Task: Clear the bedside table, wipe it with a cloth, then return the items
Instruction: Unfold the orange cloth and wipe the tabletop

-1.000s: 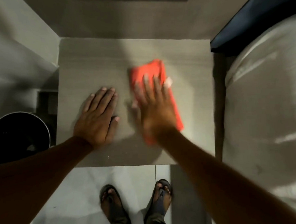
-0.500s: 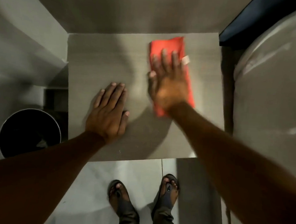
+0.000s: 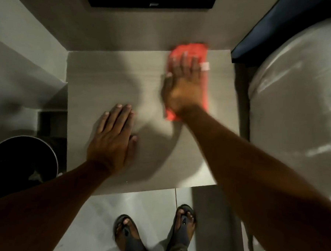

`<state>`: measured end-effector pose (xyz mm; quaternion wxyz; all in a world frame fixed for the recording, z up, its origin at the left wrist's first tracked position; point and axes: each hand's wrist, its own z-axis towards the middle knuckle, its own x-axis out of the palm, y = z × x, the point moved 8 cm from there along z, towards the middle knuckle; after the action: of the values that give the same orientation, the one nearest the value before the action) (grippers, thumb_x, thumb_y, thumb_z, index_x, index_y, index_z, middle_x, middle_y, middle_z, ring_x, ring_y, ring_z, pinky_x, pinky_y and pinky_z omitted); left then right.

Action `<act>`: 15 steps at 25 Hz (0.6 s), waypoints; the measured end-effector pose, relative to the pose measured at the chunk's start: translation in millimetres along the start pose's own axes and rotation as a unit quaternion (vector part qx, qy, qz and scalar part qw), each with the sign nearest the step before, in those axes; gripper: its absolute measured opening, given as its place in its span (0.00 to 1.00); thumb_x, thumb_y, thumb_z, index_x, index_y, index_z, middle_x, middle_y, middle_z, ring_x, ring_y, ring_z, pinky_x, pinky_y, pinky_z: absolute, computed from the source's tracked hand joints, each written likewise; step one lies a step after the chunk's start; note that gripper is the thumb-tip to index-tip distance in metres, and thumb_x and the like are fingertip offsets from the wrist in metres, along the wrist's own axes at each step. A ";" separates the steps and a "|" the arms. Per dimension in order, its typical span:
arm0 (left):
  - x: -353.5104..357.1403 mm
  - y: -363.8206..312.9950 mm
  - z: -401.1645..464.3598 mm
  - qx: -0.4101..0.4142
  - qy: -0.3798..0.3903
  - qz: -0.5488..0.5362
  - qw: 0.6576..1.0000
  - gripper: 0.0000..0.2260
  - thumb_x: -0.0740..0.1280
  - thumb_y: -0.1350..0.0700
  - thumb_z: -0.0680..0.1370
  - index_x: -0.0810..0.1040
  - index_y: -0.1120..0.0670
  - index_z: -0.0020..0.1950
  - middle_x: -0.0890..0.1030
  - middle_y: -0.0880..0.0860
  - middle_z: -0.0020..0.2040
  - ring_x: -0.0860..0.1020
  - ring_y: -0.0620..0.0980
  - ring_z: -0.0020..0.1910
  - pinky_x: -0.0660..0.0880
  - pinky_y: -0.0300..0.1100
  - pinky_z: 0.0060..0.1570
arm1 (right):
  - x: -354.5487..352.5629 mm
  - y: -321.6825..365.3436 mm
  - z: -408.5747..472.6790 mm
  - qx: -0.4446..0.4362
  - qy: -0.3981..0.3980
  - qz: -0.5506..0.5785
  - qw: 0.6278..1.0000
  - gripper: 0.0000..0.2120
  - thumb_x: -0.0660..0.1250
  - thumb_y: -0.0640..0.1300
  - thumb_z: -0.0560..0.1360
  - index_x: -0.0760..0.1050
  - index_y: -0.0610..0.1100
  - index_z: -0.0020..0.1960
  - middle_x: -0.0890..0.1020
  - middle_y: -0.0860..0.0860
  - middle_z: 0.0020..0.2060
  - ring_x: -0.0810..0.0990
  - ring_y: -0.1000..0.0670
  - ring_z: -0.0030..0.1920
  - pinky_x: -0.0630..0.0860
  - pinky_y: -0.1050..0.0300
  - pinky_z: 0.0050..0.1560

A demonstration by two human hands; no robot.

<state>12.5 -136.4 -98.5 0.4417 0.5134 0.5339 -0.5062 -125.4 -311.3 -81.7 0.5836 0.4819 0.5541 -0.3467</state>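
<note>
Pushed farther back: right hand (image 3: 184, 86), flat and open, pressing red cloth (image 3: 204, 93) at bedside table (image 3: 98, 79) rear edge, left hand (image 3: 112, 139) splayed, empty; wiping step underway, next probably drawing back across unwiped left side.

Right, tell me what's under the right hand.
Under the right hand lies a red cloth, pressed flat on the bedside table near its far edge. The cloth shows past the fingertips and along the hand's right side; its middle is covered by the palm.
</note>
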 end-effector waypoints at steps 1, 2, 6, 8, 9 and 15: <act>-0.3 -0.2 0.2 -0.001 0.001 0.000 1.000 0.30 0.52 0.47 0.81 0.61 0.62 0.79 0.63 0.61 0.80 0.58 0.60 0.81 0.57 0.59 0.78 | 10.8 45.5 -18.5 -0.078 0.023 -0.002 0.997 0.28 0.46 0.53 0.84 0.51 0.48 0.82 0.51 0.43 0.82 0.46 0.38 0.81 0.44 0.42 0.79; -1.5 -0.4 -0.8 -0.006 0.004 -0.002 1.000 0.30 0.52 0.48 0.80 0.64 0.63 0.78 0.65 0.62 0.79 0.60 0.61 0.80 0.57 0.60 0.78 | 22.2 79.9 -50.1 -0.164 0.044 0.006 0.985 0.27 0.47 0.53 0.84 0.52 0.47 0.82 0.53 0.43 0.81 0.47 0.37 0.81 0.45 0.41 0.79; -3.7 -0.1 1.1 -0.007 0.002 -0.008 1.000 0.30 0.53 0.48 0.80 0.61 0.61 0.79 0.62 0.60 0.80 0.57 0.60 0.81 0.56 0.60 0.78 | 10.4 7.3 -125.1 -0.215 0.039 0.027 0.975 0.27 0.57 0.48 0.82 0.60 0.43 0.80 0.61 0.41 0.79 0.53 0.36 0.80 0.51 0.36 0.78; -4.1 1.9 0.7 -0.015 0.005 -0.007 1.000 0.30 0.51 0.47 0.81 0.58 0.60 0.80 0.60 0.59 0.81 0.56 0.59 0.81 0.56 0.59 0.78 | -13.3 -60.7 -89.8 -0.122 -0.005 0.003 0.993 0.26 0.55 0.48 0.83 0.62 0.41 0.79 0.62 0.39 0.78 0.54 0.35 0.80 0.54 0.35 0.77; -4.1 1.0 0.2 -0.017 0.006 -0.009 1.000 0.30 0.51 0.47 0.81 0.58 0.60 0.81 0.61 0.60 0.81 0.57 0.59 0.81 0.56 0.59 0.78 | -21.4 -84.0 -61.2 -0.055 -0.012 -0.015 0.998 0.26 0.53 0.49 0.83 0.61 0.41 0.79 0.60 0.38 0.79 0.54 0.35 0.80 0.54 0.36 0.77; -4.0 0.0 0.6 -0.012 0.003 -0.001 1.000 0.31 0.50 0.46 0.81 0.59 0.60 0.80 0.61 0.60 0.81 0.57 0.59 0.81 0.55 0.58 0.79 | -4.5 -7.9 2.2 -0.078 -0.004 -0.012 0.997 0.27 0.49 0.53 0.83 0.59 0.46 0.81 0.59 0.41 0.80 0.52 0.37 0.80 0.47 0.39 0.79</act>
<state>12.8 -137.4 -94.6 0.4461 0.5091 0.5416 -0.4985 -132.8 -316.3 -78.9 0.6175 0.4266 0.5830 -0.3111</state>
